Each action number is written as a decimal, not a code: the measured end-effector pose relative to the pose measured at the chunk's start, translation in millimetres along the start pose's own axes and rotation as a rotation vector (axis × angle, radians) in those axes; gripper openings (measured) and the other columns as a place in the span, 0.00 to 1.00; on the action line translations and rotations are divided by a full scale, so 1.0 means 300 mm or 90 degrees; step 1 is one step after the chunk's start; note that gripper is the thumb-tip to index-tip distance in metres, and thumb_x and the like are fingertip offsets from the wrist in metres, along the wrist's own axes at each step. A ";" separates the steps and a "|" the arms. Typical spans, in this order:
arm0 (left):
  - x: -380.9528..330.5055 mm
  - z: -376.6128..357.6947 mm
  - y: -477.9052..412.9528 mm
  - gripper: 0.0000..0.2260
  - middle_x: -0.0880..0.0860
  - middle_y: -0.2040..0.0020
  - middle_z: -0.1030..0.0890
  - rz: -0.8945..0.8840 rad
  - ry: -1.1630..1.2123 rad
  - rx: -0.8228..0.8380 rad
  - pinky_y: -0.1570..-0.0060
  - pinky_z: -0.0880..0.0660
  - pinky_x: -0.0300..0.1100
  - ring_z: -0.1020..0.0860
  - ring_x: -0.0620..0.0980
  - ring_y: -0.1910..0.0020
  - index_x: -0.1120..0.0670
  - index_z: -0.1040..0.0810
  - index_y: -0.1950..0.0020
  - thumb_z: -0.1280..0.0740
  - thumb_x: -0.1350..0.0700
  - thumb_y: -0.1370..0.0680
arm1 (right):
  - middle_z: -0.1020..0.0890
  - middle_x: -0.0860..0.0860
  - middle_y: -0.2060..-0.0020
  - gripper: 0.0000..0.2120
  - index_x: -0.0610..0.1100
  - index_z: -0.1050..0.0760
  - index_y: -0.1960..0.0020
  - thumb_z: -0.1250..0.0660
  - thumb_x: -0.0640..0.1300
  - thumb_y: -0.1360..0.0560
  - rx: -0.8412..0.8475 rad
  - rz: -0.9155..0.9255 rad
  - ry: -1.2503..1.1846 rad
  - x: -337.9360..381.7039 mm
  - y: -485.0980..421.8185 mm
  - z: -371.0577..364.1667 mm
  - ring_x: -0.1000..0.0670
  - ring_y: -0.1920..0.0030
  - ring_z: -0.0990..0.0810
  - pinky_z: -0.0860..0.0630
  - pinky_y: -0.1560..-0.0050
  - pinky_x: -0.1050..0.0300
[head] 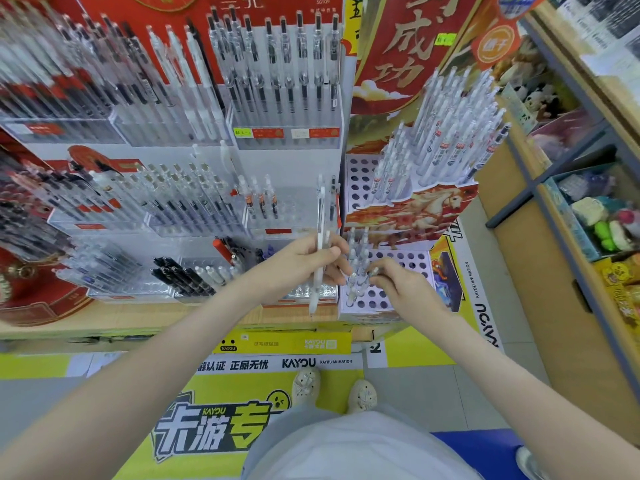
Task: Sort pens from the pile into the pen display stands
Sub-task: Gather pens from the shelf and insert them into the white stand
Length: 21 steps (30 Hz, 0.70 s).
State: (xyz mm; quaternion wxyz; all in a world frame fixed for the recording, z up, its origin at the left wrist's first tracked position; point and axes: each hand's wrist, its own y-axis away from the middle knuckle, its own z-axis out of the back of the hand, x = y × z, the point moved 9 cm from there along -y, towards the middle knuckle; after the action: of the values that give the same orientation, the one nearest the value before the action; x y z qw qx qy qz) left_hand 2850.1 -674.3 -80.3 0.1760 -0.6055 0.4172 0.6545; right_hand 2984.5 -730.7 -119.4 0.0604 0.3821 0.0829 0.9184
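My left hand (304, 263) grips a white pen (319, 237) that stands nearly upright, its tip pointing down past the shelf's front edge. My right hand (401, 282) pinches the top of a clear pen (360, 271) standing in the lower tier of the holed white display stand (398, 261). A few more clear pens stand in the same tier next to it. The stand's upper tier (443, 140) holds several white pens. Both hands are close together, just in front of the stand.
Clear acrylic pen racks (194, 209) full of pens fill the shelf to the left. A black pen group (180, 275) sits at the lower left. A wooden shelf unit (561, 209) with toys stands at the right. My shoes (332, 389) stand on a yellow floor mat.
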 end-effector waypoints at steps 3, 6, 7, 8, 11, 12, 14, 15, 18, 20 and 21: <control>0.000 -0.015 0.003 0.08 0.53 0.55 0.17 -0.011 -0.032 0.024 0.46 0.22 0.44 0.17 0.52 0.52 0.55 0.26 0.47 0.45 0.57 0.16 | 0.21 0.54 0.55 0.05 0.48 0.36 0.49 0.40 0.40 0.20 -0.008 -0.029 -0.055 -0.004 0.006 -0.001 0.53 0.55 0.22 0.32 0.61 0.71; -0.015 -0.027 0.009 0.09 0.50 0.60 0.19 -0.030 -0.075 0.035 0.53 0.23 0.40 0.19 0.48 0.58 0.56 0.26 0.46 0.46 0.57 0.16 | 0.18 0.53 0.53 0.03 0.45 0.35 0.51 0.41 0.42 0.19 0.018 -0.029 0.005 0.001 -0.009 -0.019 0.51 0.54 0.20 0.31 0.63 0.65; -0.019 -0.029 0.009 0.09 0.49 0.62 0.20 -0.035 -0.085 0.032 0.56 0.24 0.37 0.21 0.46 0.61 0.56 0.26 0.46 0.46 0.57 0.16 | 0.18 0.52 0.52 0.03 0.45 0.35 0.51 0.41 0.43 0.19 0.019 -0.025 0.043 0.001 -0.016 -0.016 0.49 0.55 0.20 0.31 0.63 0.61; -0.019 -0.030 0.008 0.08 0.48 0.64 0.21 -0.033 -0.090 0.030 0.59 0.26 0.36 0.24 0.44 0.64 0.56 0.26 0.47 0.45 0.58 0.16 | 0.17 0.50 0.52 0.04 0.45 0.34 0.51 0.40 0.45 0.20 0.023 -0.022 0.088 -0.006 -0.019 -0.014 0.47 0.56 0.20 0.31 0.64 0.58; 0.009 -0.023 0.004 0.07 0.48 0.65 0.23 0.010 -0.091 0.024 0.62 0.28 0.34 0.27 0.41 0.68 0.55 0.26 0.48 0.42 0.63 0.17 | 0.24 0.52 0.52 0.13 0.46 0.30 0.41 0.35 0.50 0.23 -0.005 -0.003 0.123 -0.004 -0.009 0.021 0.52 0.55 0.26 0.32 0.59 0.59; 0.018 -0.027 0.003 0.07 0.48 0.64 0.23 0.022 -0.091 0.030 0.62 0.28 0.33 0.27 0.40 0.68 0.55 0.26 0.48 0.41 0.63 0.18 | 0.27 0.54 0.51 0.18 0.46 0.30 0.37 0.33 0.50 0.24 -0.043 0.022 0.084 0.015 0.000 0.047 0.55 0.54 0.29 0.33 0.56 0.63; 0.028 -0.048 0.001 0.06 0.48 0.63 0.22 0.034 -0.098 0.053 0.62 0.28 0.32 0.27 0.41 0.67 0.55 0.26 0.49 0.40 0.63 0.19 | 0.27 0.56 0.48 0.20 0.47 0.29 0.34 0.32 0.48 0.25 -0.112 0.083 -0.023 0.081 0.015 0.094 0.59 0.51 0.31 0.35 0.51 0.71; 0.028 -0.066 -0.002 0.05 0.48 0.63 0.22 0.031 -0.112 0.072 0.61 0.27 0.33 0.27 0.41 0.67 0.54 0.26 0.49 0.39 0.64 0.19 | 0.26 0.56 0.48 0.18 0.49 0.28 0.35 0.32 0.47 0.25 -0.116 0.108 -0.075 0.116 0.017 0.100 0.60 0.50 0.30 0.36 0.49 0.73; 0.032 -0.118 -0.015 0.06 0.51 0.58 0.21 0.021 -0.153 0.127 0.53 0.26 0.40 0.24 0.45 0.59 0.54 0.26 0.49 0.39 0.65 0.19 | 0.23 0.55 0.55 0.10 0.53 0.24 0.51 0.33 0.38 0.25 -0.080 0.123 -0.195 0.189 0.016 0.083 0.62 0.55 0.27 0.33 0.53 0.71; 0.035 -0.128 -0.021 0.06 0.53 0.54 0.20 0.017 -0.154 0.134 0.48 0.24 0.42 0.22 0.46 0.54 0.56 0.26 0.44 0.39 0.64 0.19 | 0.22 0.54 0.59 0.12 0.53 0.25 0.57 0.34 0.35 0.25 -0.091 0.098 -0.267 0.195 0.024 0.103 0.62 0.60 0.25 0.31 0.56 0.71; 0.034 -0.122 -0.022 0.07 0.52 0.52 0.19 0.012 -0.147 0.127 0.49 0.24 0.40 0.20 0.45 0.53 0.57 0.26 0.42 0.40 0.63 0.19 | 0.22 0.53 0.60 0.11 0.50 0.24 0.56 0.35 0.34 0.24 -0.104 0.093 -0.317 0.188 0.031 0.124 0.60 0.60 0.24 0.29 0.55 0.69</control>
State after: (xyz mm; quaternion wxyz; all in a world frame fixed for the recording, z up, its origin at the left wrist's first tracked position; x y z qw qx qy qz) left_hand 2876.5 -700.8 -89.0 0.2757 -0.5019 0.4626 0.6768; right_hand 2970.9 -726.2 -52.6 0.0430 0.5948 -0.0369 0.8019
